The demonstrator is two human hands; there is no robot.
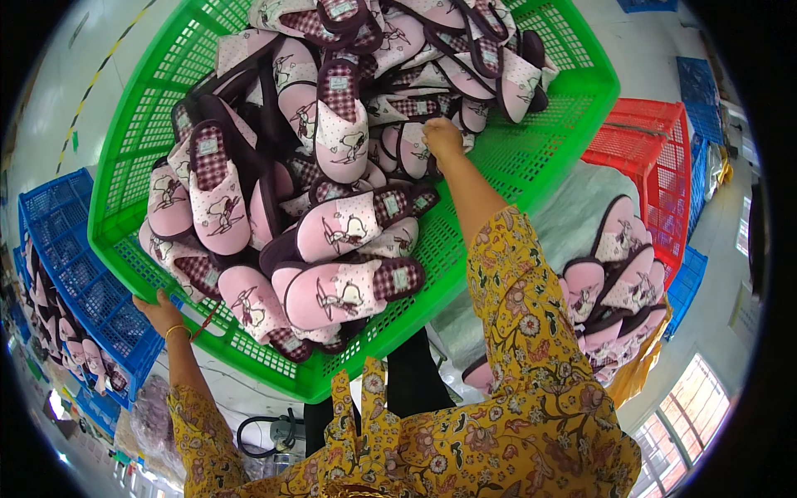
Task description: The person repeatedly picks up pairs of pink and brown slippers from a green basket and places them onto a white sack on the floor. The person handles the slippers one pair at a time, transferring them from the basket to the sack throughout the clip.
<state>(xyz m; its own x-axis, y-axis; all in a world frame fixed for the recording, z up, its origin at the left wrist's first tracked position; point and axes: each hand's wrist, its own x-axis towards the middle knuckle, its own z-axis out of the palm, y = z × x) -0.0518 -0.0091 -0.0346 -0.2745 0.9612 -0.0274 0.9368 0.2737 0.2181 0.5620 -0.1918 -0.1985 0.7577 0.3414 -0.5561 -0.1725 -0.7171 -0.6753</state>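
Note:
A large green plastic basket [357,375] with perforated walls stands before me, heaped with pink and white slippers [332,296] that have dark soles and checked insoles. Reaching into the heap, my right hand [446,141] has its fingers closed on a slipper [412,152] in the middle of the basket. Part of that slipper is hidden by the others around it. At the basket's near left side, my left hand [160,317] grips the rim, its fingers partly hidden by the edge.
Left of the basket is a blue crate [70,220], with more slippers beside it. To the right stands a red crate [674,178], and nearer lies another slipper pile [618,278] by a pale green sheet [573,192]. Yellow-and-black tape [90,93] marks the floor at far left.

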